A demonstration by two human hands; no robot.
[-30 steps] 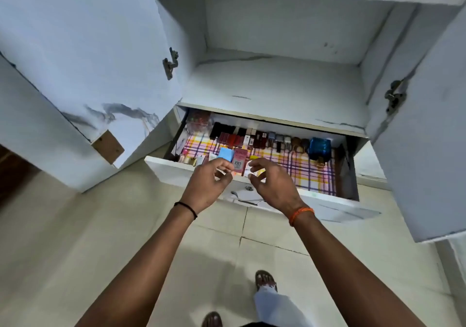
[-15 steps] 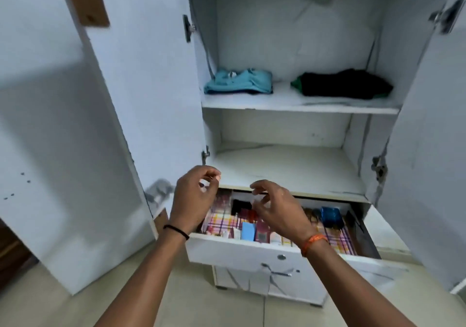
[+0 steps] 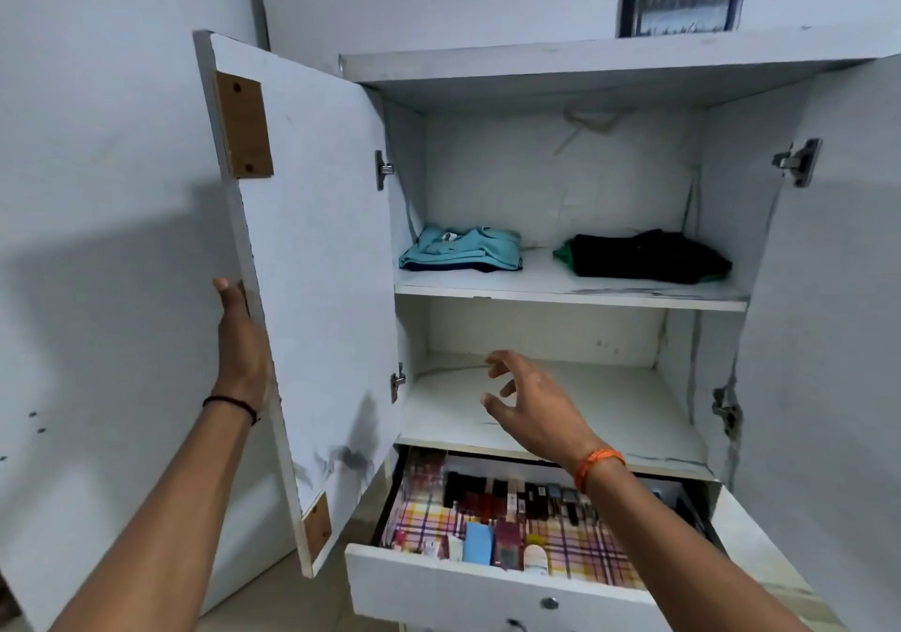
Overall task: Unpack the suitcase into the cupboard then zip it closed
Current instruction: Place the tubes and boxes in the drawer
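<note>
The cupboard [image 3: 560, 71] stands against the wall with both doors swung wide, which leaves every shelf in reach. The left door [image 3: 312, 266] is edge-on to the view, and the left hand [image 3: 241, 334] lies against its outer edge, fingers straight and flat on the panel, likely placed there to steady it or push it. The right door [image 3: 838, 290] fills the right side of the view. On the top shelf [image 3: 560, 285] a folded teal garment [image 3: 460, 248] lies at the left and a dark one [image 3: 643, 256] at the right, well apart, so clothes seem to be sorted there already. The middle shelf [image 3: 560, 412] holds nothing that can be seen. Below it the drawer [image 3: 487, 587] is pulled out, lined with a checked cloth [image 3: 575, 553] and packed with small bottles and boxes in rows, a blue box [image 3: 478, 543] near the front. The right hand [image 3: 531, 407] hovers in front of the middle shelf above the drawer, fingers loosely spread and holding nothing. The suitcase is out of view, so how much remains to unpack cannot be judged; both doors and the drawer are open.
</note>
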